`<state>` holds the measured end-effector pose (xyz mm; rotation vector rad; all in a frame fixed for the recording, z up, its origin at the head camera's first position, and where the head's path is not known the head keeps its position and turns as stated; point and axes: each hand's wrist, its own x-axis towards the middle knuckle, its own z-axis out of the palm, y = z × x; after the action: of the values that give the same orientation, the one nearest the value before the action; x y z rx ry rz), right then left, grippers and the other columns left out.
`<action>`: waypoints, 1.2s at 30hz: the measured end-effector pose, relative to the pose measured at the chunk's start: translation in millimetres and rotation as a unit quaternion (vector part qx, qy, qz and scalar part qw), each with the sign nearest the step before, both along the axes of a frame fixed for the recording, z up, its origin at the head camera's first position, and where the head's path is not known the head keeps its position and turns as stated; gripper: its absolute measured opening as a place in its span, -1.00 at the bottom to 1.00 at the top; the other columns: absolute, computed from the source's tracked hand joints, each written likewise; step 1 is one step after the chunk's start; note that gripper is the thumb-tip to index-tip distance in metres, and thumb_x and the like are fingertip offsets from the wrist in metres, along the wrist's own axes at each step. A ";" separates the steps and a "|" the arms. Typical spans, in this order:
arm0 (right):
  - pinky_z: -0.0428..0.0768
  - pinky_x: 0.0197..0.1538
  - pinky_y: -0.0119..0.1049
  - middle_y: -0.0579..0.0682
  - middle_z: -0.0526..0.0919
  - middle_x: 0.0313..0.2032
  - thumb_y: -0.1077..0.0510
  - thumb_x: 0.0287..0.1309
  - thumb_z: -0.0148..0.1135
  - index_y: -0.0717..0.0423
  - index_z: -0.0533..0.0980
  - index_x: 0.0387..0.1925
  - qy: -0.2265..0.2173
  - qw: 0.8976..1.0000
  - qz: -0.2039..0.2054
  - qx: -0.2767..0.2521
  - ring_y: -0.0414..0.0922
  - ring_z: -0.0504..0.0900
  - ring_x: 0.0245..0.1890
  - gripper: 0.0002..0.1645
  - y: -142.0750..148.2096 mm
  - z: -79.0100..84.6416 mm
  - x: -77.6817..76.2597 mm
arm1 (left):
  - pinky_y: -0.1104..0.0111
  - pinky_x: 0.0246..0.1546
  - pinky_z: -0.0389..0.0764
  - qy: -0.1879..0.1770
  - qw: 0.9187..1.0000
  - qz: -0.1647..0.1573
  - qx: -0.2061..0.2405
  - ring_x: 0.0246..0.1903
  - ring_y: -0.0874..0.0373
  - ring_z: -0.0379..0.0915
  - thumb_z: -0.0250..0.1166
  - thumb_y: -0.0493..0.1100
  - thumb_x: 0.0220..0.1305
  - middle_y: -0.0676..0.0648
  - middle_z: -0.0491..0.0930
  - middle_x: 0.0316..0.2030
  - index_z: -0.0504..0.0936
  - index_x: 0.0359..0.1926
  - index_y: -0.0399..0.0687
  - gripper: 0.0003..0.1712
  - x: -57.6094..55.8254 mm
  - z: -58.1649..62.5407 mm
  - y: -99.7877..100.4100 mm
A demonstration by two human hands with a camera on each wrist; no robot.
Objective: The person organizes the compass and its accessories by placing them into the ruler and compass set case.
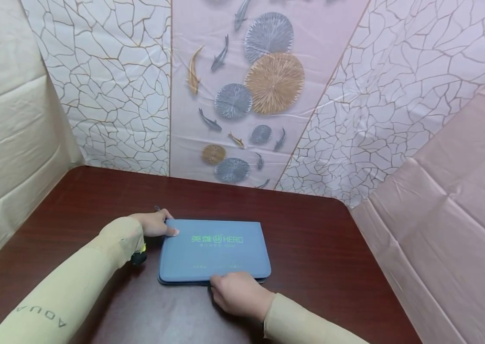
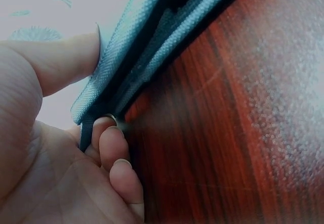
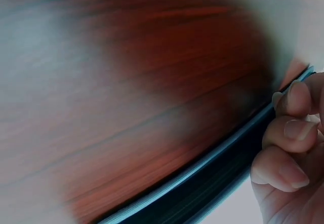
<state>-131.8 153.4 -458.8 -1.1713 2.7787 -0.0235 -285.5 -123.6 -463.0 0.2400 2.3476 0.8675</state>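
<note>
A flat blue zip case point(image 1: 215, 251) with green HERO lettering lies on the table, its lid and base slightly parted along the edges. My left hand point(image 1: 154, 224) grips its far left corner, thumb on the lid. In the left wrist view, the fingers point(image 2: 114, 148) curl under that corner beside a short dark strap point(image 2: 86, 134). At the front edge, right of the middle, my right hand point(image 1: 242, 294) has curled fingers pinching at the seam. The right wrist view shows those fingertips point(image 3: 288, 130) against the dark gap of the case; I cannot tell whether they hold a zip pull.
The dark red-brown wooden table point(image 1: 319, 248) extends around the case. A patterned cloth point(image 1: 233, 95) hangs behind it, with plain cloth walls on both sides. A small black object point(image 1: 139, 258) with a yellow bit sits at my left wrist.
</note>
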 end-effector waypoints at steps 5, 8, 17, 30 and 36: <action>0.34 -0.63 -0.38 -0.24 0.36 -0.70 0.07 0.33 0.12 -0.07 0.43 -0.46 -0.016 1.000 -0.003 0.003 -0.33 0.33 -0.72 -0.79 -12.7 -1.2 -1.0 | -0.10 0.12 0.30 0.003 1.000 0.001 -0.004 0.12 -0.13 0.30 0.30 0.20 0.23 -0.20 0.42 0.04 0.28 0.11 -0.12 -0.33 1.6 2.2 0.5; 0.33 -0.62 -0.39 -0.24 0.36 -0.69 0.07 0.34 0.11 -0.07 0.43 -0.44 -0.024 1.000 -0.002 0.004 -0.34 0.32 -0.72 -0.80 -21.6 -2.0 -0.7 | -0.10 0.11 0.31 0.004 1.000 0.003 -0.005 0.11 -0.13 0.30 0.30 0.20 0.23 -0.21 0.43 0.04 0.28 0.12 -0.12 -0.33 2.9 3.4 0.4; 0.33 -0.61 -0.43 -0.25 0.38 -0.68 0.08 0.34 0.11 -0.06 0.45 -0.42 -0.002 1.000 0.023 -0.015 -0.37 0.30 -0.72 -0.82 -44.3 -4.4 1.6 | -0.04 0.13 0.31 0.006 1.000 0.005 0.008 0.07 -0.08 0.33 0.30 0.15 0.25 -0.18 0.43 -0.01 0.27 0.11 -0.15 -0.36 5.6 4.3 1.4; 0.36 -0.60 -0.42 -0.24 0.39 -0.67 0.10 0.36 0.09 -0.05 0.44 -0.41 0.005 0.999 0.027 -0.016 -0.34 0.38 -0.70 -0.83 -62.6 -1.8 4.4 | -0.04 0.13 0.31 0.002 1.000 0.013 0.014 0.04 -0.08 0.33 0.29 0.10 0.28 -0.18 0.43 -0.04 0.27 0.09 -0.16 -0.41 10.1 10.4 2.7; 0.36 -0.61 -0.43 -0.25 0.39 -0.67 0.09 0.39 0.05 -0.06 0.44 -0.40 -0.002 1.000 0.024 -0.010 -0.36 0.38 -0.69 -0.81 -72.1 -2.8 4.4 | -0.04 0.13 0.31 0.002 1.000 0.012 0.016 0.04 -0.07 0.34 0.30 0.11 0.27 -0.18 0.43 -0.04 0.27 0.09 -0.16 -0.40 7.7 6.2 2.2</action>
<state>-127.3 81.3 -461.6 -1.2410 2.7523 -0.0503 -277.8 -121.4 -456.9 0.2278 2.3467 0.9177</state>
